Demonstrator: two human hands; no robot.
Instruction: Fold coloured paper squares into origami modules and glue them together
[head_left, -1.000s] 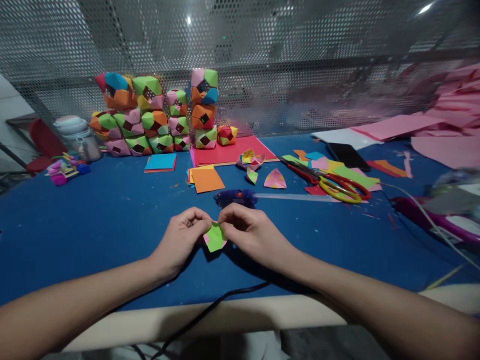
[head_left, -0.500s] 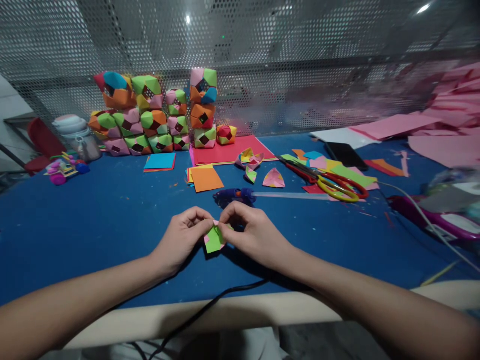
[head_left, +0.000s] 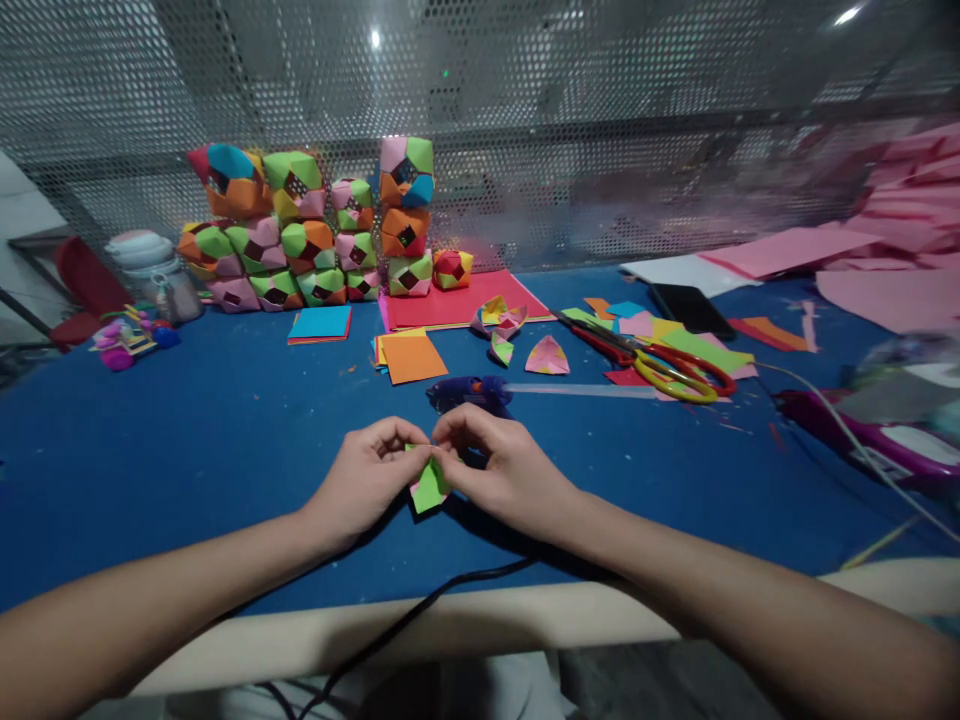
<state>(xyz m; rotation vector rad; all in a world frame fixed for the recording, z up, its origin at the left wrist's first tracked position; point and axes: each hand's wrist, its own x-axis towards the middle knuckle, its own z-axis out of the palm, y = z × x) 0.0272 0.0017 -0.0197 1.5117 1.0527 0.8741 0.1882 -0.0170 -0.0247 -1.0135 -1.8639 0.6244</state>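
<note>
A small green paper piece (head_left: 430,489) with pink edges hangs between both hands above the blue table. My left hand (head_left: 373,475) pinches its upper left part between thumb and fingers. From the other side, my right hand (head_left: 499,465) pinches the upper right part, its fingertips touching those of the left. The fingers hide the paper's top. Just beyond the hands lies a dark blue glue gun (head_left: 471,392) with a clear glue stick (head_left: 581,390) reaching out to the right.
Folded paper balls (head_left: 307,245) are stacked at the back left. Orange squares (head_left: 414,357), folded pieces (head_left: 548,356), yellow-handled scissors (head_left: 675,378), scraps and a black phone (head_left: 691,311) lie beyond the hands. A black cable (head_left: 450,583) crosses the near edge (head_left: 585,610).
The green paper has tilted and sunk slightly between the fingers. The fingertips of both hands have moved a little closer together, still pinching it.
</note>
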